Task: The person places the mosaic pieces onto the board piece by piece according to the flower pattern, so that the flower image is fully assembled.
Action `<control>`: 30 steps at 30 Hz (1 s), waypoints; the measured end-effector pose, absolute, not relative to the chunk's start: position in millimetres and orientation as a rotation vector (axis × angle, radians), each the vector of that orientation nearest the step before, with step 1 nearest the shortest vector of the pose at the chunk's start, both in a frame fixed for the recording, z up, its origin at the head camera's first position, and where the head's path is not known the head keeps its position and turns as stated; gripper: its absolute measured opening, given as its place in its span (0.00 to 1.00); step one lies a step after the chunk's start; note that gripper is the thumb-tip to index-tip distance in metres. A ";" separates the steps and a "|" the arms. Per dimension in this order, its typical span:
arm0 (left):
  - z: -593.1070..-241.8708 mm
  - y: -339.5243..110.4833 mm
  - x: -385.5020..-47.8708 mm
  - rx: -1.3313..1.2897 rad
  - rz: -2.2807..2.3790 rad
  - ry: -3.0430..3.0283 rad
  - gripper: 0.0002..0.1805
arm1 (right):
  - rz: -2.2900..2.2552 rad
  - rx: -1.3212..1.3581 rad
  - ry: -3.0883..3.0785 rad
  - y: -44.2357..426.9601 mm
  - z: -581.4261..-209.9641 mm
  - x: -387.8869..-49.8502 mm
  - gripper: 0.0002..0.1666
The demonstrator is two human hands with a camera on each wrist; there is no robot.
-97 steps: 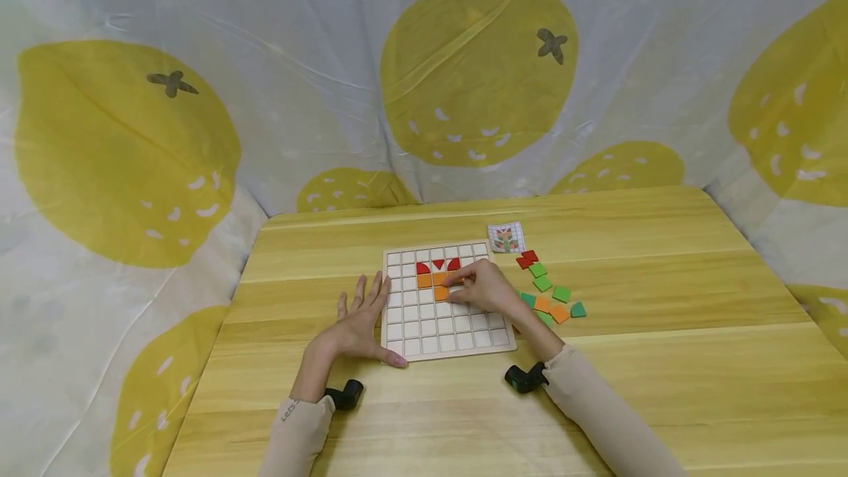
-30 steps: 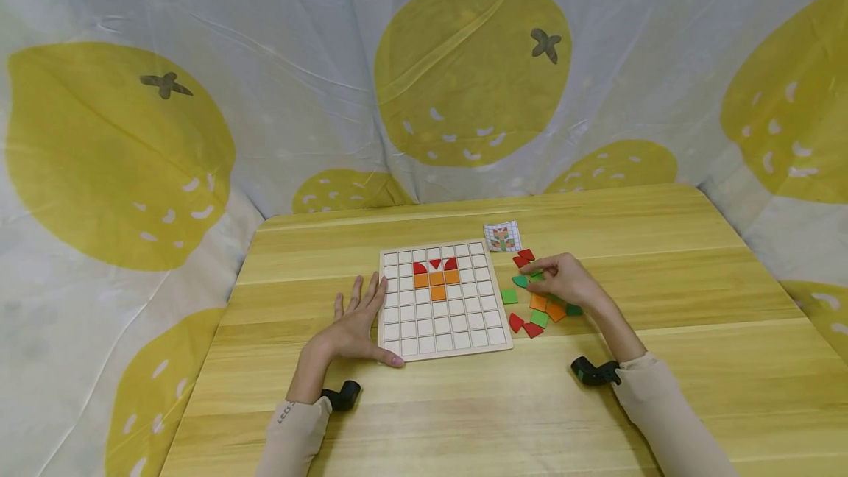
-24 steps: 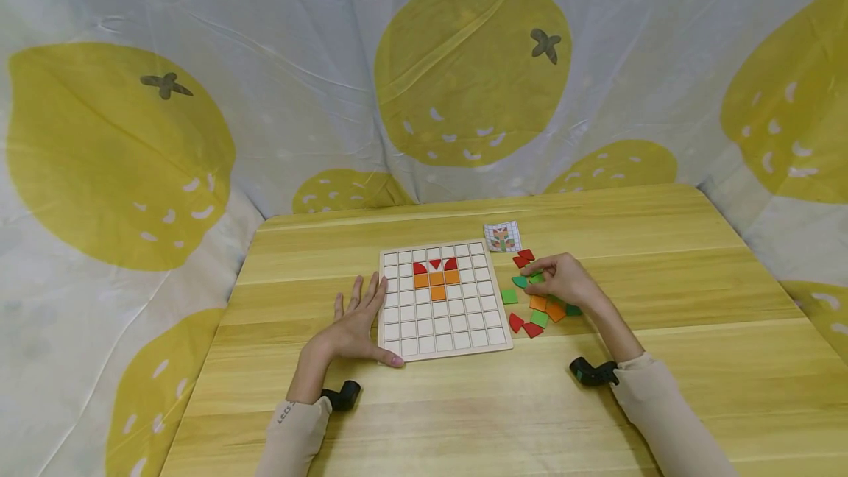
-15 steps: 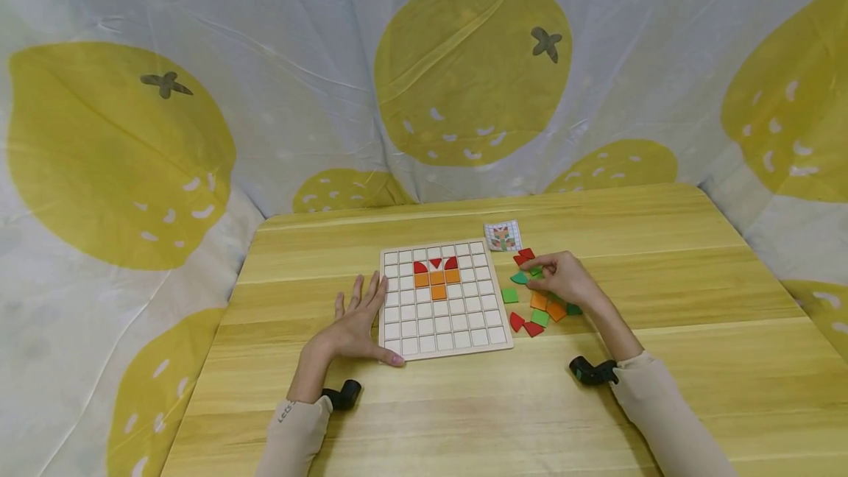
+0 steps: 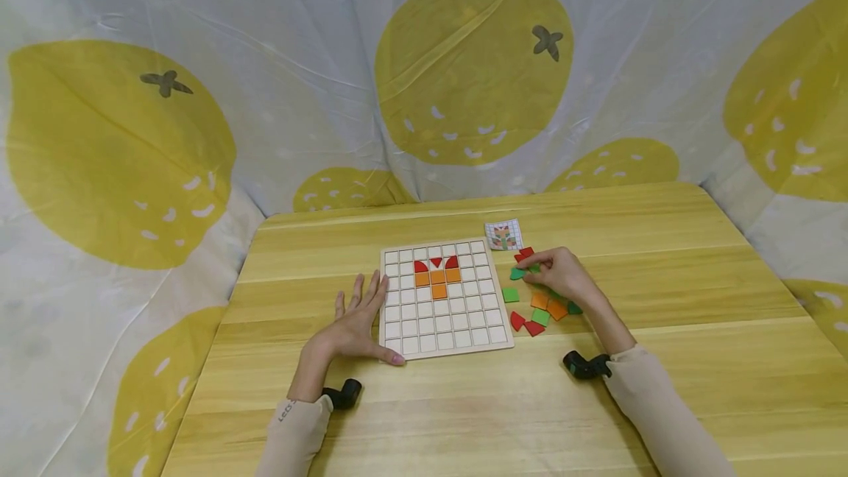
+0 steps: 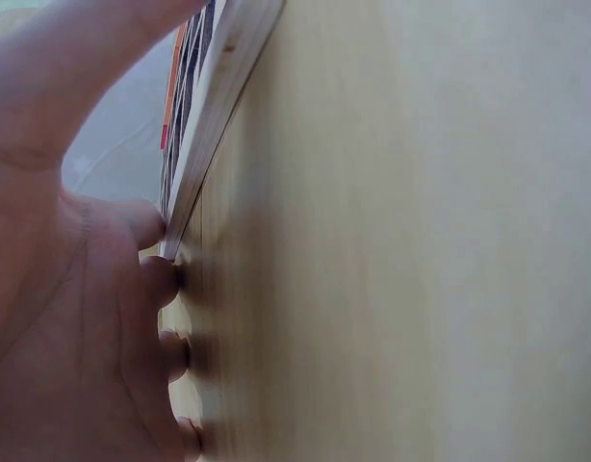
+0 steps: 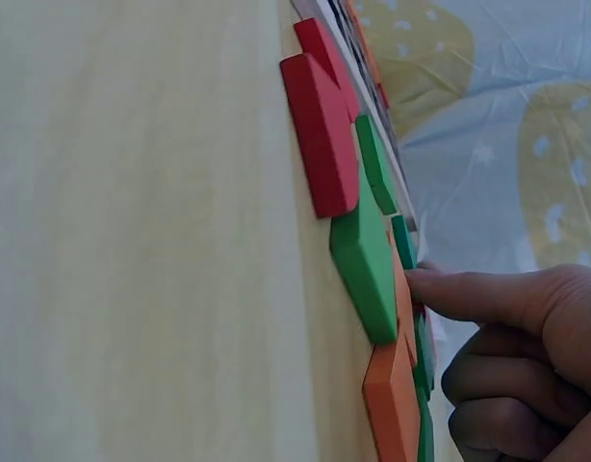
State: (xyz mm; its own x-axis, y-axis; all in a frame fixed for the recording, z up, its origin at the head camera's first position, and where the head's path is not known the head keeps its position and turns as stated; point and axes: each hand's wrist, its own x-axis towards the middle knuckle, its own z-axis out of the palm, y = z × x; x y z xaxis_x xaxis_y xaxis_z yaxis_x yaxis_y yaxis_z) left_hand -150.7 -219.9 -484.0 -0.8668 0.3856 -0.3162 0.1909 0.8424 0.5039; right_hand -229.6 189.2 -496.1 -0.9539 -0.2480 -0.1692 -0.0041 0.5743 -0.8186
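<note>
My left hand [image 5: 351, 330] lies with spread fingers along the left side of a white grid board [image 5: 447, 324], its thumb at the front left corner. Red and orange tiles fill a few squares of the board, with an orange square tile [image 5: 439, 291] lowest. Right of the board, my right hand [image 5: 562, 274] pinches a teal quarter-round tile [image 5: 517, 273] between thumb and forefinger, just above the loose tiles. In the right wrist view, that teal tile [image 7: 403, 241] is by the fingertip, its other fingers curled. The hand covers part of a light green tile beneath.
Loose tiles lie right of the board: a green square [image 5: 510, 294], orange squares [image 5: 557, 308], red quarter-rounds [image 5: 533, 328] and others. A small pattern card [image 5: 503, 235] sits at the board's back right corner. Black wrist devices [image 5: 586, 365] ride on both forearms.
My right hand has left the orange tile on the board and moved right to the loose tiles. Lately it has shifted slightly back with the teal tile. The left hand stays put.
</note>
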 end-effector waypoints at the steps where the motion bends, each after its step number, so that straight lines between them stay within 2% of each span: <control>1: -484.3 -219.9 -150.8 0.429 0.653 2.610 0.83 | -1.328 -0.211 2.525 188.0 -496.0 -230.5 0.14; 9: -485.1 -219.3 -150.8 0.425 0.658 2.609 0.83 | -1.398 -0.218 2.407 180.4 -496.1 -234.0 0.19; 30: -483.3 -219.4 -150.0 0.423 0.642 2.612 0.82 | -1.343 -0.283 2.443 184.7 -497.9 -238.5 0.18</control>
State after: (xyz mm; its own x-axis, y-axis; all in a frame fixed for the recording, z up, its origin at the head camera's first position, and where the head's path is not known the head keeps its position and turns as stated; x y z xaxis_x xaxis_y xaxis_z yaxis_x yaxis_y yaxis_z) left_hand -150.0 -219.4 -483.3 -0.8673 0.3811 -0.3202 0.1894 0.8476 0.4957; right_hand -238.5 184.7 -497.9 -0.9231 -0.3306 -0.1963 -0.0116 0.5341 -0.8453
